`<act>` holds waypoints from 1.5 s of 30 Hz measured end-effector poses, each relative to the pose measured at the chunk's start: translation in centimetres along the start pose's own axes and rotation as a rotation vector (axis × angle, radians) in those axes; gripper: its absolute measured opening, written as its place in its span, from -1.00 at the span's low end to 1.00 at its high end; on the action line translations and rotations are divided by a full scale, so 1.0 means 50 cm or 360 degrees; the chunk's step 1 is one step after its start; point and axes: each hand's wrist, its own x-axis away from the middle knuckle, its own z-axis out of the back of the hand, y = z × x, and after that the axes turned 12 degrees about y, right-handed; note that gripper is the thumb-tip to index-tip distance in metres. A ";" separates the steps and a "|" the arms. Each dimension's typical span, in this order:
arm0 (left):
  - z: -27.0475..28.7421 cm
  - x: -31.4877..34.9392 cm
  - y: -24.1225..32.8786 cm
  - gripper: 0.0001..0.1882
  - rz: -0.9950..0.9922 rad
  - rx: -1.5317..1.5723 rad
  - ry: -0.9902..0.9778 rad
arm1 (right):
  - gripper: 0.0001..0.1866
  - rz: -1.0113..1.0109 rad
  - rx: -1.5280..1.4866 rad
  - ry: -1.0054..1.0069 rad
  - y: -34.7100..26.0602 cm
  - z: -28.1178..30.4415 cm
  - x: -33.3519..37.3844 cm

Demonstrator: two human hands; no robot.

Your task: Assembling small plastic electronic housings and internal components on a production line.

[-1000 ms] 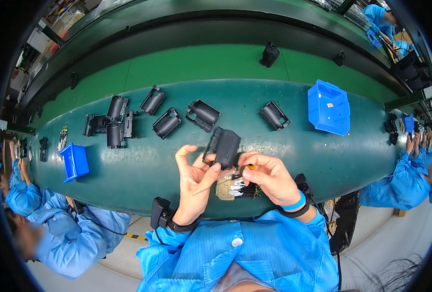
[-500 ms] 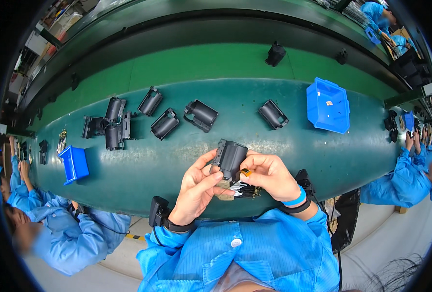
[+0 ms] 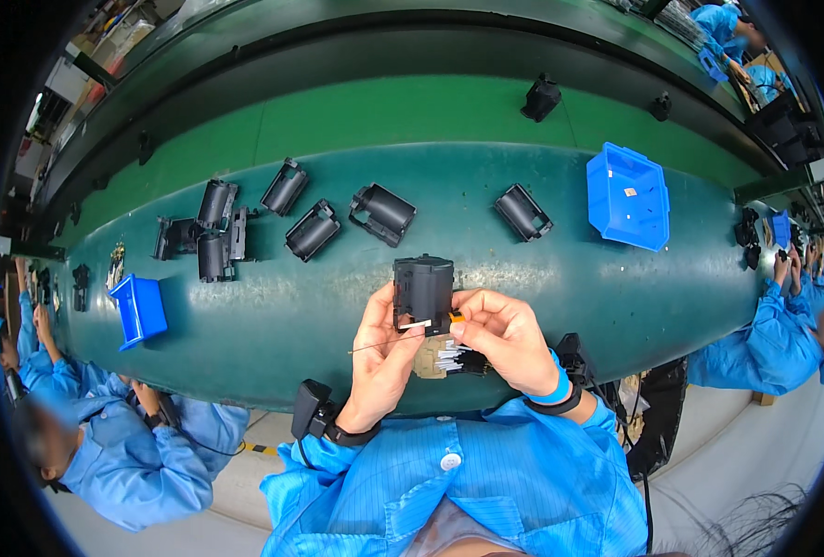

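Close in front of me, my left hand [image 3: 377, 362] grips the left side of a black plastic housing [image 3: 426, 290], its thumb at the lower edge. My right hand [image 3: 509, 345] pinches a small orange-and-black piece [image 3: 457, 317] at the housing's lower right corner. A white strip [image 3: 416, 325] shows along the bottom edge by the left thumb. From there a thin dark wire [image 3: 371, 349] sticks out leftward across my left hand. Whether strip, wire and orange piece are joined I cannot tell. Below the housing lies a bundle of black-and-white leads [image 3: 460, 358], partly covered by my right hand.
Similar black housings [image 3: 384, 214] lie farther out on the green table [image 3: 291, 306], several grouped at the left. A blue bin [image 3: 627, 200] stands at the right, a smaller blue bin [image 3: 140, 311] at the left. Co-workers in blue [image 3: 143, 446] sit on both sides.
The housing has turned more upright and shifted slightly left and up in my hands. The white strip now shows at its lower edge, and the thin wire points left.
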 end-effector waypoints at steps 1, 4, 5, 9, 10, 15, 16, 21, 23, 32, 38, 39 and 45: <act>0.002 -0.001 -0.005 -0.35 -0.0007 -0.0008 -0.0006 | -0.94 0.0009 -0.0012 0.0010 0.004 0.001 0.000; -0.001 -0.003 -0.006 -0.33 -0.0015 -0.0032 -0.0036 | -0.94 0.0056 -0.0009 0.0036 0.011 0.002 0.000; -0.001 -0.002 -0.004 -0.32 -0.0024 -0.0052 -0.0049 | -0.94 0.0050 -0.0010 0.0035 0.015 0.003 -0.001; -0.001 -0.001 -0.012 -0.31 0.0044 0.0038 -0.0010 | -0.94 0.0038 0.0011 0.0061 0.021 0.002 -0.003; 0.000 -0.001 -0.015 -0.31 0.0031 0.0050 -0.0015 | -0.94 0.0031 -0.0003 0.0088 0.022 0.002 -0.003; -0.009 0.000 -0.015 -0.32 0.0029 0.0020 0.0053 | -0.95 0.0056 0.0040 0.0086 0.028 0.004 -0.007; -0.009 0.000 -0.018 -0.33 0.0023 -0.0001 0.0063 | -0.95 0.0067 0.0052 0.0093 0.029 0.004 -0.007; -0.008 -0.001 -0.021 -0.36 0.0040 -0.0040 0.0077 | -0.94 0.0058 0.0073 0.0109 0.029 0.004 -0.007; -0.018 0.000 -0.019 -0.37 0.0040 -0.0006 0.0199 | -0.94 0.0067 0.0071 0.0114 0.029 0.003 -0.008; -0.022 0.000 -0.019 -0.39 0.0043 -0.0025 0.0226 | -0.94 0.0037 0.0026 0.0104 0.029 0.005 -0.008; -0.021 0.000 -0.021 -0.40 0.0050 -0.0037 0.0244 | -0.94 0.0040 0.0041 0.0105 0.032 0.007 -0.009; -0.021 0.001 -0.021 -0.40 0.0049 -0.0037 0.0244 | -0.94 0.0034 0.0059 0.0110 0.031 0.007 -0.008; -0.018 0.001 -0.025 -0.40 0.0041 -0.0031 0.0225 | -0.94 0.0022 0.0065 0.0112 0.031 0.008 -0.008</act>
